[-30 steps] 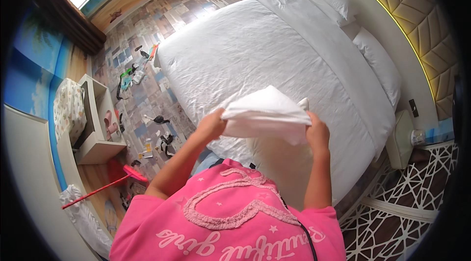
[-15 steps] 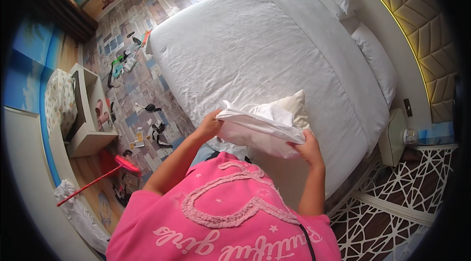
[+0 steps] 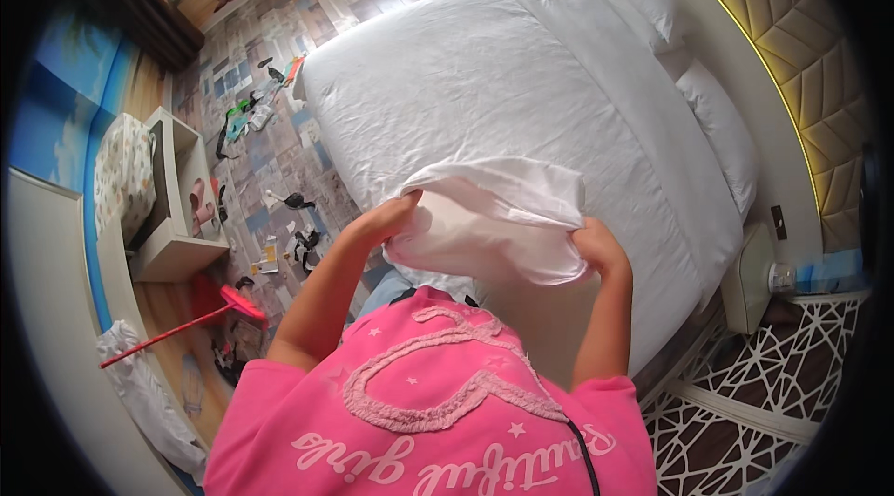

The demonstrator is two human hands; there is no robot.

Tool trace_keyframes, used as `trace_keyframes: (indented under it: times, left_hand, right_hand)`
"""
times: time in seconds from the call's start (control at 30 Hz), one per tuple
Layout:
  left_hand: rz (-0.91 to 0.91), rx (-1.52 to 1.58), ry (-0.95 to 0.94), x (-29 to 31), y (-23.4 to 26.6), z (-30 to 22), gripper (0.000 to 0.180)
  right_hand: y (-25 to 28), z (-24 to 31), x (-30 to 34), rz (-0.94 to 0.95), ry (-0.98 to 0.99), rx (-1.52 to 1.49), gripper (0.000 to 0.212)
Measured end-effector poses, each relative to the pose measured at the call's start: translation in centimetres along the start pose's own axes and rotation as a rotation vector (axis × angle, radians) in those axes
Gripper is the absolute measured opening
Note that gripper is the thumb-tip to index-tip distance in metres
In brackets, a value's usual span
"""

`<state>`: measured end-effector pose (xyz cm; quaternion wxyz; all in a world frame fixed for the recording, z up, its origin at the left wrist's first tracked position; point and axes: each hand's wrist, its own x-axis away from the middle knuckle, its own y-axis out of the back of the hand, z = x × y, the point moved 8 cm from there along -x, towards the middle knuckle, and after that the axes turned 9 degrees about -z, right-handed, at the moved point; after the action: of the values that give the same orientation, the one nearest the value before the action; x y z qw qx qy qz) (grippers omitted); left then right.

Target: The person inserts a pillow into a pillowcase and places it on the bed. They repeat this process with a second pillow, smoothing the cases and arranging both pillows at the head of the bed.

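A white pillowcase (image 3: 503,187) is stretched between my two hands above the near side of the bed (image 3: 438,77). Its mouth gapes toward me, and a pale bulk that looks like a pillow (image 3: 466,240) fills the inside. My left hand (image 3: 396,215) is closed on the left edge of the mouth, with the thumb at the rim. At the right edge, my right hand (image 3: 599,246) grips the cloth with bent fingers. The far end of the pillowcase hides part of the white bedding beneath it.
Two white pillows (image 3: 715,128) lie at the headboard side. Small litter (image 3: 250,114) and black items are scattered on the patterned floor. A low white shelf (image 3: 177,249) holds pink slippers, with a red broom (image 3: 237,302) nearby. At right are a bedside table (image 3: 745,286) and a white lattice screen (image 3: 745,384).
The pillowcase mouth has spread from a narrow fold into a wide opening. A cream pillow corner that showed beyond it is now covered. My hands have shifted slightly; the view has moved a little.
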<state>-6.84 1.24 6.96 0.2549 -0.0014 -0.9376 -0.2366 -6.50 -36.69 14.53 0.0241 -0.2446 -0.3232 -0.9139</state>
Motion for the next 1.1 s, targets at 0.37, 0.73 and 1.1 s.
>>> trace_keyframes:
  times: [0.37,0.73,1.1]
  left_hand:
    - [-0.047,0.286,-0.085,3.6,4.0,-6.8,0.035]
    - [-0.107,-0.067,-0.25,0.9,-1.2,3.4,0.025]
    - [-0.027,-0.289,-0.292,3.9,-3.1,4.7,0.029]
  right_hand:
    - [0.3,3.2,1.3,-0.262,0.05,-0.38,0.034]
    - [-3.9,-0.6,1.7,-0.287,0.385,-0.202,0.06]
    - [-10.9,-5.9,2.5,0.01,0.4,0.471,0.044]
